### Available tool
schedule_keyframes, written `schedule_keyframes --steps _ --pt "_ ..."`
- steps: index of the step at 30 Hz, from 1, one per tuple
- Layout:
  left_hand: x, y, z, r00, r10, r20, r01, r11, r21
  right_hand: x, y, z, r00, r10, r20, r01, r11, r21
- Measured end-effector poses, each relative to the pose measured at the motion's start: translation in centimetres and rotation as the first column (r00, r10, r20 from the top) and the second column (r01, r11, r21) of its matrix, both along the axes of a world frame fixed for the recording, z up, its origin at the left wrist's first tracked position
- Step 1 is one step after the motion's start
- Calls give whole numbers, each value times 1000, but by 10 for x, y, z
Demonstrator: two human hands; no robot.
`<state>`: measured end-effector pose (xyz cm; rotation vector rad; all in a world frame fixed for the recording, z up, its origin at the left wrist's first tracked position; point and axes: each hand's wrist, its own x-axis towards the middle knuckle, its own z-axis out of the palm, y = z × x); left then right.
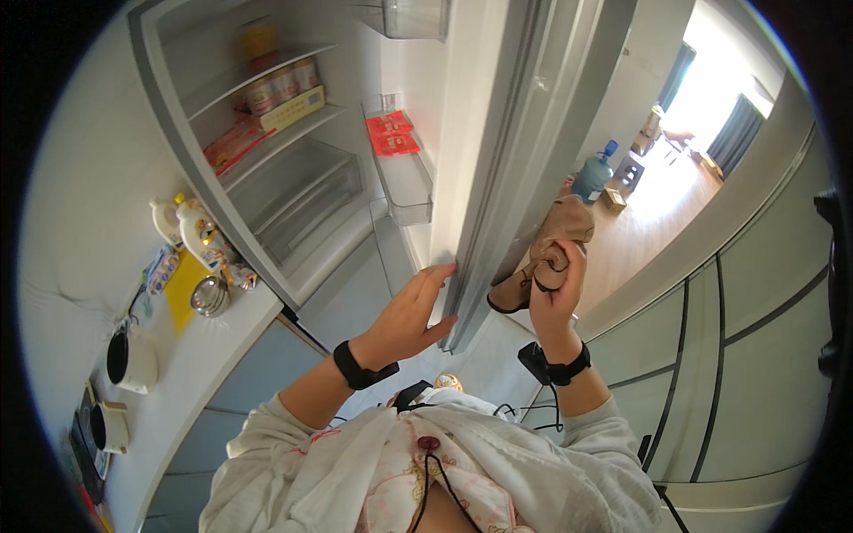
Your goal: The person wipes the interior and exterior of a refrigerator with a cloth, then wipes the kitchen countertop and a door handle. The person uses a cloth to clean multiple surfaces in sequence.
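Observation:
The refrigerator door [493, 166] stands ajar in front of me. My left hand [406, 310] is at the door's lower edge, fingers apart and holding nothing; whether the fingertips touch the edge I cannot tell. On the door's outer side, my right hand [561, 283] grips a bunched brown cloth [563, 223], part of which hangs down to the left. Inside the door, red packets [393, 133] lie in a clear door bin [410, 193]. Cans [283, 83], a yellow carton [293, 110] and a red packet [236, 146] rest on the fridge shelves.
The white counter [246, 326] at left bears detergent bottles [193, 230], a round metal container [210, 296] and white pots [136, 360]. Beyond the doorway are a blue water jug [592, 178] and a small box [613, 200]. Pale cabinet panels [766, 306] curve along the right.

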<state>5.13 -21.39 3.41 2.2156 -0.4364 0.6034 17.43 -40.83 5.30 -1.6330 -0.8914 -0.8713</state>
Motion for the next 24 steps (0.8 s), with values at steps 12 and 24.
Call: schedule_keyframes --steps 12,24 --pt "-60 33 -2 882 471 21 -469 881 -57 -19 46 94 844 238 480 -193 971 -141" --pt "-56 34 -17 725 677 126 -679 734 -40 -97 146 191 489 274 828 110 923 -370"
